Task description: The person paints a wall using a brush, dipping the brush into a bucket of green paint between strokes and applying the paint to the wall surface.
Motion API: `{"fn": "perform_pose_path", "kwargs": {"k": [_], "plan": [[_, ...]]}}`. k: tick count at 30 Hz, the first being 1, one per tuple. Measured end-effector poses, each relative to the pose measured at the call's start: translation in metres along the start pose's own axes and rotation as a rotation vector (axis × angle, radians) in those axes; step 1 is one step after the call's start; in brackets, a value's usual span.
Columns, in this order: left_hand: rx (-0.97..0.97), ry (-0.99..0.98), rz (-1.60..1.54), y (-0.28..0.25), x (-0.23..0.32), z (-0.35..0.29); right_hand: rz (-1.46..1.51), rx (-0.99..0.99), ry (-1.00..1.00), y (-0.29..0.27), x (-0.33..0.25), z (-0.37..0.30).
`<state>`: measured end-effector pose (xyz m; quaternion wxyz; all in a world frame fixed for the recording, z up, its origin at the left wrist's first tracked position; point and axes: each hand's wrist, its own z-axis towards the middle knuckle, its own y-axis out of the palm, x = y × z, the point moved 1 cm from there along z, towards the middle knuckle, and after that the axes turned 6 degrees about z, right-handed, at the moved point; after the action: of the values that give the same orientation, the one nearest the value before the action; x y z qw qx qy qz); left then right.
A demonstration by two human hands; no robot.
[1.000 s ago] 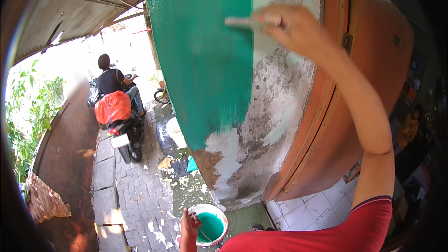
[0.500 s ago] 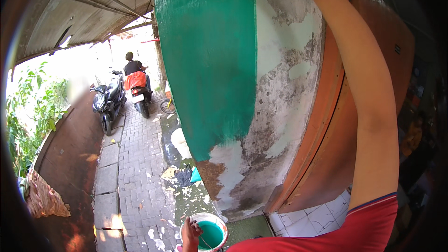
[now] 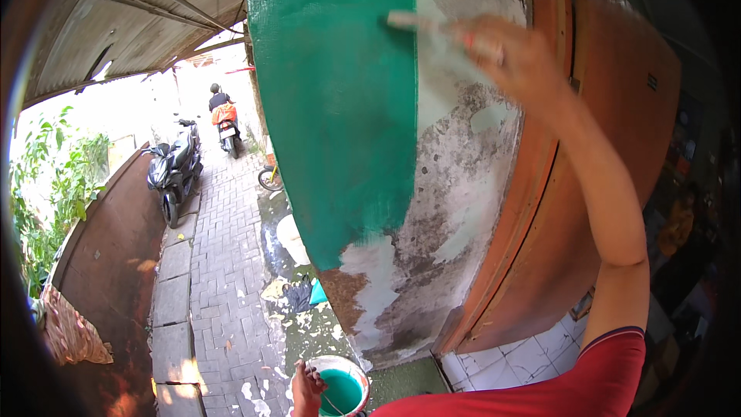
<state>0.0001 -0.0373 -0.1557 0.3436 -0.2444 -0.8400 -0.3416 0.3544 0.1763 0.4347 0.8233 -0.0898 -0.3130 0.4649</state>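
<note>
The right hand (image 3: 502, 54) clamps 1 slim, blurred brush (image 3: 405, 21) before smooth green paint (image 3: 332, 123) on a flaking plaster wall (image 3: 440, 185); well apart, the left hand (image 3: 307, 388) curls beside a round bucket (image 3: 362, 380), its grip unclear.

Lit by daylight from the open far end of the lane (image 3: 224, 262); overexposed to flat white there and partly washed out over the plants (image 3: 58, 185). Spotted with sunlight on the slabs (image 3: 184, 374). Very dim inside the doorway (image 3: 683, 224) at right. Softly shadowed on the wall (image 3: 340, 131) below the right fingers (image 3: 494, 31). Motion-blurred at fingers and brush (image 3: 405, 22). Bowed along straight edges; vignetted to black at the rim.
</note>
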Motion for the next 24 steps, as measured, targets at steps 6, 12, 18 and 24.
{"fn": "perform_pose_path", "kwargs": {"k": [6,12,18,24], "plan": [[0.007,0.014,0.020,0.001,-0.009,0.015,-0.276,0.313,-0.126,-0.048,0.066,0.088],[0.051,0.018,-0.023,-0.005,-0.008,0.010,-0.334,0.246,-0.185,-0.023,0.087,0.069],[0.047,0.008,0.023,0.000,-0.005,0.006,-0.040,-0.072,0.075,0.029,0.034,-0.037],[0.045,-0.006,0.029,0.013,-0.009,0.006,0.209,-0.345,0.321,0.028,-0.027,-0.104]]}}
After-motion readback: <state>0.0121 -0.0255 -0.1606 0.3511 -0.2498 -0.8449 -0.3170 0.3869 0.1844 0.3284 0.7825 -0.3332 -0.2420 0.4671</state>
